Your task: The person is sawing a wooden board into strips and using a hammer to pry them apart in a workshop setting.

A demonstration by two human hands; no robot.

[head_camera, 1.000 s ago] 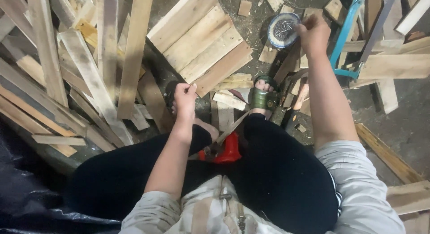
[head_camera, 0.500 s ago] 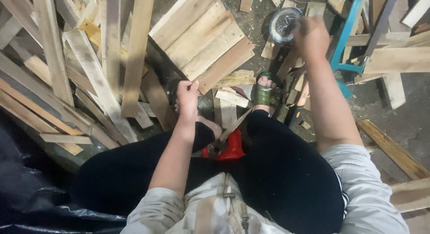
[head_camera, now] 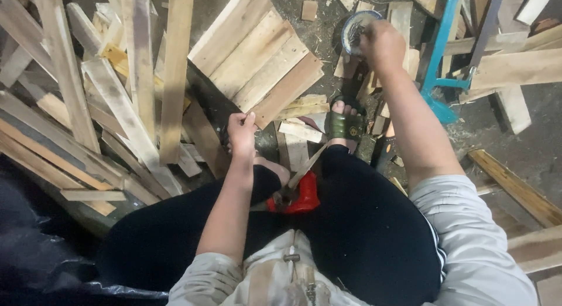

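Note:
My left hand (head_camera: pixel 241 133) is low in the middle, its fingers closed on the near corner of a panel of nailed pale planks (head_camera: pixel 257 60). My right hand (head_camera: pixel 383 45) is stretched out to the upper right, with its fingers curled into a round blue-rimmed bowl (head_camera: pixel 351 31) on the ground. What those fingers hold is hidden. A red-handled tool (head_camera: pixel 298 196) with a narrow blade lies between my black-trousered legs. My foot in a green sandal (head_camera: pixel 344 124) rests on small wood offcuts.
Long loose planks (head_camera: pixel 134 89) are heaped on the left. A blue metal frame (head_camera: pixel 442 60) stands at the upper right among more boards. A single plank (head_camera: pixel 515 186) lies at the right, and black sheeting (head_camera: pixel 35 247) at the lower left.
My right hand has moved from beside the bowl onto it, fingers dipping inside. My left hand stays at the panel's corner.

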